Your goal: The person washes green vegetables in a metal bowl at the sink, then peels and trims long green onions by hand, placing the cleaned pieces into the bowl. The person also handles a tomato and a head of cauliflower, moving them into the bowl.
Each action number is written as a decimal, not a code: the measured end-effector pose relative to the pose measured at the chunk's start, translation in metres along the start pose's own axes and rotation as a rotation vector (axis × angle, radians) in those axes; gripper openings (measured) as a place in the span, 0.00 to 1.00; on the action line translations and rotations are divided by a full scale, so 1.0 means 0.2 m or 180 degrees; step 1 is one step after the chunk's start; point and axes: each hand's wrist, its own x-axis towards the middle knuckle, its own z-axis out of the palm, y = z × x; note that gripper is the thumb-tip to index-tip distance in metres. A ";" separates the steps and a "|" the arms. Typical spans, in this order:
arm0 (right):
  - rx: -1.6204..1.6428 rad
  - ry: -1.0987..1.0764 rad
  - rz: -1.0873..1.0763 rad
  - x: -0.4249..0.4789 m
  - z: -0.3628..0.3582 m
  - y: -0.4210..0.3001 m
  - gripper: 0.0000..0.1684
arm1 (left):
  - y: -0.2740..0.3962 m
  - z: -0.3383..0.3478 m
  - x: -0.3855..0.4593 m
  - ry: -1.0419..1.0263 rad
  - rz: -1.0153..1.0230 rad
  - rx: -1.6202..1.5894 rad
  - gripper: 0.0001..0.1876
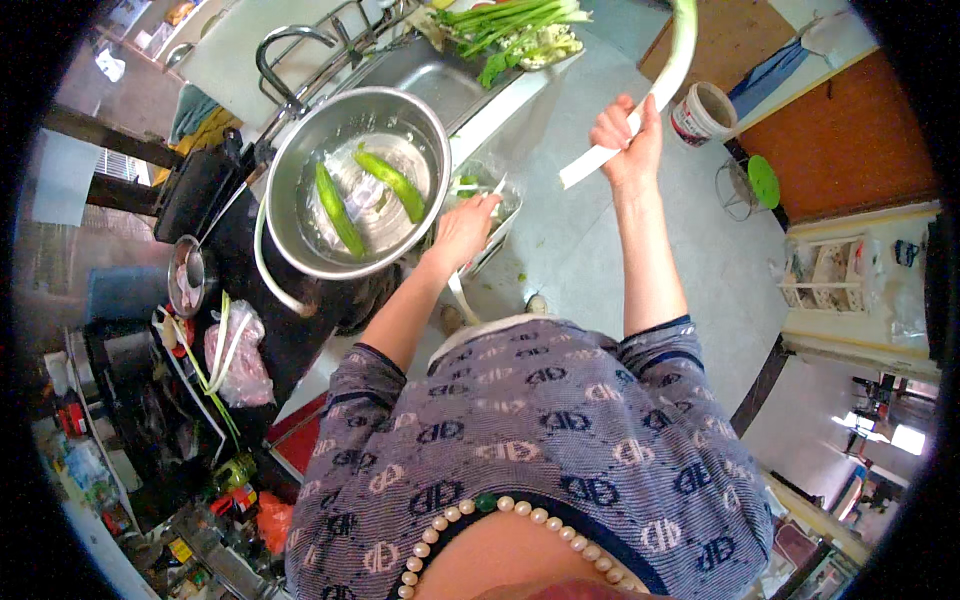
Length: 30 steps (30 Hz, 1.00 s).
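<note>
My right hand (630, 139) grips the white stalk of a long leek-like green onion (592, 163), which runs up past the top of the view. Lower and to the left, my left hand (463, 231) is over a lined waste bin (504, 234) with green scraps in it. A pale strip (502, 182) pokes out at its fingertips, pinched there as far as I can see; the palm is hidden. Just left of that hand is a large stainless steel basin (444, 124). Two long green peppers (390, 184) lie in the water inside it.
Behind the basin are a chrome faucet (281, 67) and a sink (442, 79). Leafy greens (517, 30) lie beside the sink. On the dark counter, green onions (217, 352) rest by bagged meat (246, 367). A white bucket (703, 114) and a green-topped stool (763, 182) stand right.
</note>
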 end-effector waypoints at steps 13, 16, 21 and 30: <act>-0.1730 -0.0105 0.0800 -0.18 -0.11 0.15 0.23 | 0.21 -0.40 0.10 0.1199 0.0211 -0.1371 0.17; -0.1559 -0.0255 0.1000 -0.20 -0.12 0.19 0.23 | 0.26 -0.67 0.10 0.2043 0.0153 -0.2097 0.12; -0.1940 -0.0221 0.1057 -0.20 -0.11 0.23 0.21 | 0.31 -0.98 0.00 0.3532 0.0666 -0.0506 0.12; -0.3605 -0.0217 0.1148 -0.19 -0.04 0.16 0.18 | 0.11 -1.19 0.06 0.1432 0.0931 0.0914 0.15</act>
